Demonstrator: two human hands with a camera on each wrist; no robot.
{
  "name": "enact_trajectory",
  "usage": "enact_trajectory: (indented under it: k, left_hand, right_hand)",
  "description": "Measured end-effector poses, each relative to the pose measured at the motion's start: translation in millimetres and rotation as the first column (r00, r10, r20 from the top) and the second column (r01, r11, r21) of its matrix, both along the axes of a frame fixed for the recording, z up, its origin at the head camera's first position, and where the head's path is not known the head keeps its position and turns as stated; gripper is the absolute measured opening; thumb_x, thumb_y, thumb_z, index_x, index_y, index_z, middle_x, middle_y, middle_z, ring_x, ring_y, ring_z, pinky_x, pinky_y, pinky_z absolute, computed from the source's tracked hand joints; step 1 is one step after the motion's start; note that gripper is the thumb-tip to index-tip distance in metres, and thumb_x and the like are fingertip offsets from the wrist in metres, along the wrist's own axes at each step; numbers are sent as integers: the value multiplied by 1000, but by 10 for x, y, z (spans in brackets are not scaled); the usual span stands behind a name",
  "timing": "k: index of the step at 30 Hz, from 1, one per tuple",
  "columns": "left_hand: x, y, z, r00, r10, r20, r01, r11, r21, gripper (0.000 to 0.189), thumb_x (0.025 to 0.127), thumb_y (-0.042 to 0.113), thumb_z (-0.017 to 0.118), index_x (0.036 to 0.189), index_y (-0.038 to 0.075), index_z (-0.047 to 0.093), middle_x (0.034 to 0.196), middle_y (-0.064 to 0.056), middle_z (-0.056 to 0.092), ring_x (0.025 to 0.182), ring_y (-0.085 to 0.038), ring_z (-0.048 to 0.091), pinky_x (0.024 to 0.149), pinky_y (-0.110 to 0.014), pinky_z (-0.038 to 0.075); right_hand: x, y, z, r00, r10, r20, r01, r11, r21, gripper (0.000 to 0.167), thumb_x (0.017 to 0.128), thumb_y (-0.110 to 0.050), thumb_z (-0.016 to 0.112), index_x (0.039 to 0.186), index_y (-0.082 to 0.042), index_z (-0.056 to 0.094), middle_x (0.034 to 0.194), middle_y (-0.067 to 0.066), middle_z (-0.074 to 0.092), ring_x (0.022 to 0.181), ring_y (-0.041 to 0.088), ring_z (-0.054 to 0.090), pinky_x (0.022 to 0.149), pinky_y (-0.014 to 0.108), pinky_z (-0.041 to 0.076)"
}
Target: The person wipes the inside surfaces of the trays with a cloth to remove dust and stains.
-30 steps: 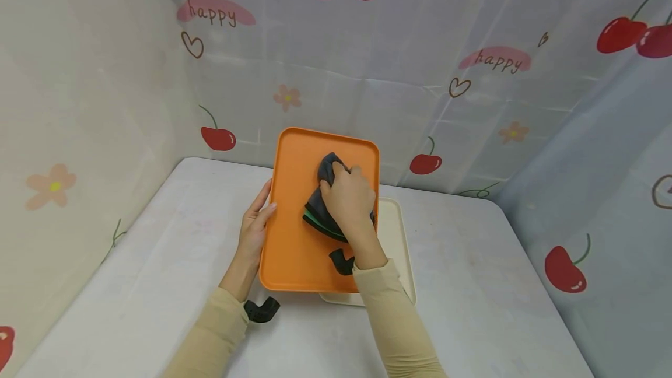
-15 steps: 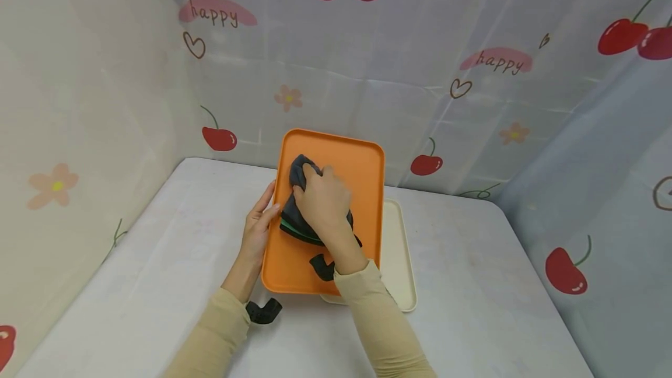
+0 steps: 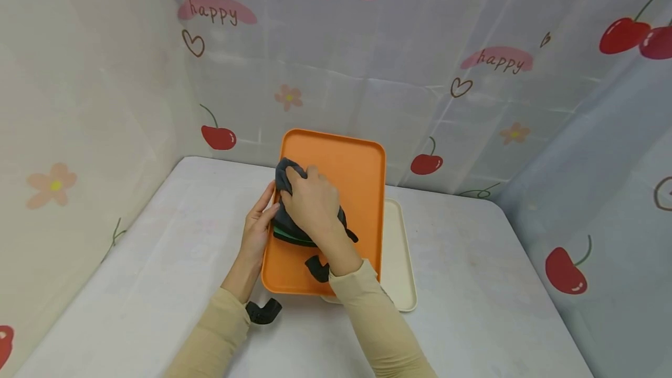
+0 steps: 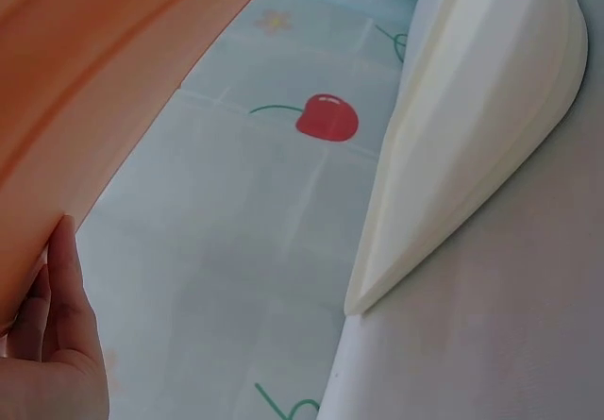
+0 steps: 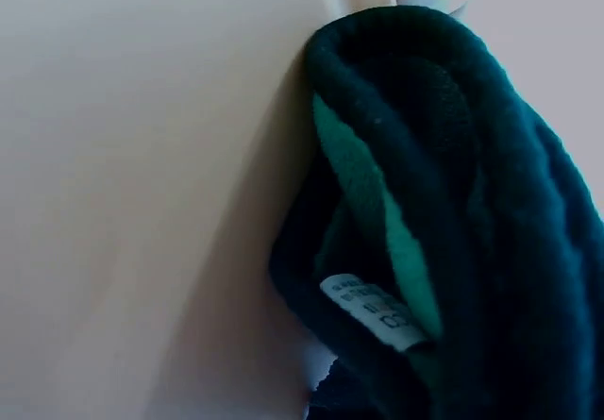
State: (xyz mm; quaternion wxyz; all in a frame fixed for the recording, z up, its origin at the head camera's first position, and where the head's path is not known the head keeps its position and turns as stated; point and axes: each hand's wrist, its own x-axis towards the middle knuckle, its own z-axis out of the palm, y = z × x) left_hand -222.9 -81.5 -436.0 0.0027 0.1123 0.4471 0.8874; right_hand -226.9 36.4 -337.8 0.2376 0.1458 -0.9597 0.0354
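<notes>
An orange tray (image 3: 341, 159) is tilted up over the table, its flat inner face towards me. My left hand (image 3: 257, 229) grips its left edge, thumb on the front; in the left wrist view the fingers (image 4: 68, 297) lie against the tray's underside (image 4: 104, 80). A folded cloth (image 3: 286, 217), dark grey with green layers and black edging, is bunched in my right hand (image 3: 315, 200) and lies against the tray's left side, close by the left thumb. The right wrist view has the cloth's folds (image 5: 444, 184) and a white label (image 5: 373, 311) up close; the right fingers are hidden there.
Behind the orange tray, a cream tray (image 3: 400, 255) rests on the white-covered table (image 3: 472, 284), partly hidden. Curtains (image 3: 367, 104) printed with cherries stand at the back and sides. A black wrist mount (image 3: 264, 311) sits on the left wrist, another (image 3: 317, 269) on the right.
My right hand has slid the cloth leftwards over the tray, from its right half to the left edge. The left hand and tray have shifted only slightly to the right.
</notes>
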Motion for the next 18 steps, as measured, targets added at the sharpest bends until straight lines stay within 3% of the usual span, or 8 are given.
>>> enact_trajectory:
  k: [9,18]
  left_hand:
    - [13,3,21,1000,4,18,-4,1000,16,53,104,8,42,155,18,29,161,3,27,127,-2,52,100,-19,48]
    - [18,19,6,999,-4,36,3,1000,20,54,103,7,44,155,16,30,159,3,32,121,-2,58,98,-20,49]
  right_hand:
    - [2,36,-31,1000,6,-14,-7,1000,-9,41,91,-39,68,130,-26,66,103,11,68,71,20,64,55,33,56]
    - [31,110,-33,998,-17,60,18,1000,-22,44,92,-40,66,134,-29,62,111,11,66,76,21,64,59,34,57]
